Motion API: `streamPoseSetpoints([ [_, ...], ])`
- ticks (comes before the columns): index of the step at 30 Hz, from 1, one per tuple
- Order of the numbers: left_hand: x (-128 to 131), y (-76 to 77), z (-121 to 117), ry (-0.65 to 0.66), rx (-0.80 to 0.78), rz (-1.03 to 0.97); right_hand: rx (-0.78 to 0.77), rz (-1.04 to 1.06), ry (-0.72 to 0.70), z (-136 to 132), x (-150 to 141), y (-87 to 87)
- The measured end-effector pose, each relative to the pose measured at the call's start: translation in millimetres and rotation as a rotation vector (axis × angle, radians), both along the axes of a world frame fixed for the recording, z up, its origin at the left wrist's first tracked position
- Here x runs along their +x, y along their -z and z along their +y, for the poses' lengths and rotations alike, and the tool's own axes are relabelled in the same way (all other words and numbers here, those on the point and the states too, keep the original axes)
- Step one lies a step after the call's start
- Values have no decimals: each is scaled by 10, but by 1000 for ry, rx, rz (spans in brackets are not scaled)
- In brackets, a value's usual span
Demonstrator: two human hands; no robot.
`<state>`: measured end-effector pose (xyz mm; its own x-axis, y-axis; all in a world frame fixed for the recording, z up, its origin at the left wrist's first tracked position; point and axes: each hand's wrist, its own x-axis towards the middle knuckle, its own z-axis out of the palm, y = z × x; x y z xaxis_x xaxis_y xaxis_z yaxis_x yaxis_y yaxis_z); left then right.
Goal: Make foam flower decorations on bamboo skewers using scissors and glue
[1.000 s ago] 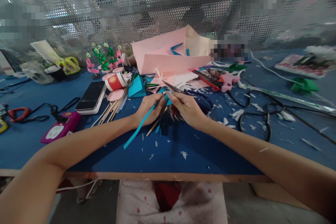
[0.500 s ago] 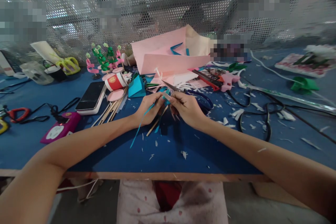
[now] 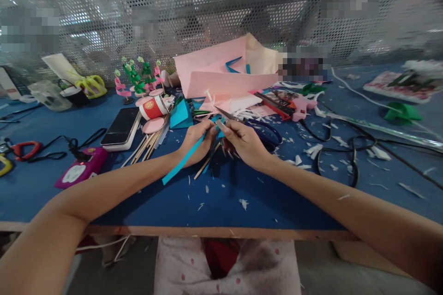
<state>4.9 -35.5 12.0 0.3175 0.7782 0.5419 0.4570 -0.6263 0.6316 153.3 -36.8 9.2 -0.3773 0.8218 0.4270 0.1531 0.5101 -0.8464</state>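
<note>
Near the middle of the table, my left hand [image 3: 200, 140] and my right hand [image 3: 246, 140] meet, both closed in a pinch. Between their fingertips is a blue paper strip [image 3: 183, 162], whose flat loose end hangs down to the left across my left wrist. A thin wooden stick [image 3: 206, 161] slants down from beneath the fingers; its upper part is hidden, so I cannot tell how it joins the strip. Just behind my right hand lie scissors [image 3: 266, 132] with dark blue handles. Folded blue paper [image 3: 181, 114] stands beyond my left hand.
Pink paper sheets [image 3: 228, 84] stand at the back. Left are a red-and-white paper cup [image 3: 152, 107], wooden sticks [image 3: 147, 145], a phone-like device [image 3: 121, 128] and a purple power socket [image 3: 82, 166]. Right are a pink glue gun [image 3: 302, 108], black cable [image 3: 353, 161] and white scraps [image 3: 313, 150].
The strip's loose end has turned from edge-on to flat, looking wider, and its tip has swung left and slightly up. Both hands stay nearly in place.
</note>
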Motion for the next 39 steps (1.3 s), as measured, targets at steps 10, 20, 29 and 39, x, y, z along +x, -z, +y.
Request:
streamPoseSetpoints([
  [10,11,-19,-24,43,-53,-3,74,-121,86,-35,12,-32],
  [20,-28,-6,18,206,-208,-213,123,-142,135,-36,34,-56],
  [29,7,-25,-54,63,-176,-179,-29,146,33,-1,7,1],
  [39,14,19,-27,38,-8,-66,71,-36,40,-17,29,-25],
])
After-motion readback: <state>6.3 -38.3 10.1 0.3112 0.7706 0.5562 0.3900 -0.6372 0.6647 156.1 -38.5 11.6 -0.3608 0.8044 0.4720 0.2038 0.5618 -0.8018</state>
